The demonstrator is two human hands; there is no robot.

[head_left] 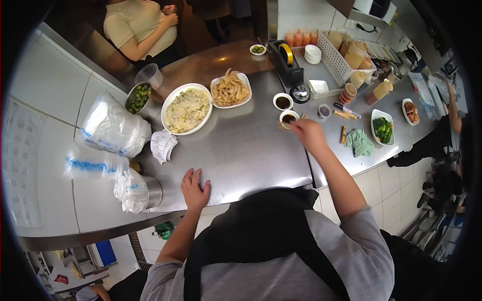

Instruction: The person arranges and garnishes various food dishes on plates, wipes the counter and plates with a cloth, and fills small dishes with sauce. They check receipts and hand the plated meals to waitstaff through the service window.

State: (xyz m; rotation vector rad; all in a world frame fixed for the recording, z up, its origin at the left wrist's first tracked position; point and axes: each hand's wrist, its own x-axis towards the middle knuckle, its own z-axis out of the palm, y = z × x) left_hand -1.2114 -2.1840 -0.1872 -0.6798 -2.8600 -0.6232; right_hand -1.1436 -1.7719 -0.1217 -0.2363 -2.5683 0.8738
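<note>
My left hand lies palm down on the steel counter near its front edge, fingers spread and holding nothing. My right hand reaches to the near side of a small white bowl of dark sauce. Its fingertips are smeared by motion at the rim, so I cannot tell whether they grip it. A second bowl of dark sauce stands just behind. To the left are a large white bowl of rice-like food and a white dish of fried strips. Printed paper slips lie beyond my left hand.
Wrapped plastic stacks and a bowl of green citrus line the left side. A tape dispenser, a white basket, a green cloth and a dish of greens are rightward. A person stands across the counter.
</note>
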